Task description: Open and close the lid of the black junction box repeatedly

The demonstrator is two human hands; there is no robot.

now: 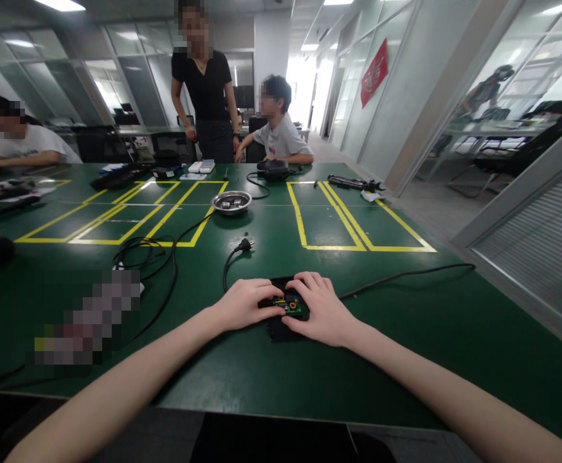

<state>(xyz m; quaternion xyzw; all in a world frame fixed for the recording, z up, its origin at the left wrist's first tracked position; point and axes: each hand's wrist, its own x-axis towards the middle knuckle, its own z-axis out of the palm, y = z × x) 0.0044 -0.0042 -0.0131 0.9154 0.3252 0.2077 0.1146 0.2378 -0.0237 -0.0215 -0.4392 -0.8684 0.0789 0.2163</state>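
Observation:
A small green circuit board (pixel 292 306) with a copper-wound coil and other parts lies between my hands, low over the table. My left hand (pixel 245 304) pinches its left side between thumb and forefinger. On the opposite side, the thumb and fingers of my right hand (pixel 323 311) close around the board's edge. Beneath it is a black plastic casing (pixel 283 333), partly covered by my hands. A black power plug (pixel 245 245) with bare prongs rests just beyond my left hand, its cord running back toward the casing. Another black cable (pixel 406 274) stretches right from near my right hand.
On the green table (pixel 204 379), yellow tape (pixel 334 248) marks out rectangles. A metal bowl (pixel 231 204) with small metal pieces stands ahead. Coiled black cord (pixel 148 251) and a blurred-out object (pixel 88 318) lie left. One person (pixel 204 83) stands across the table; another (pixel 281 132) sits.

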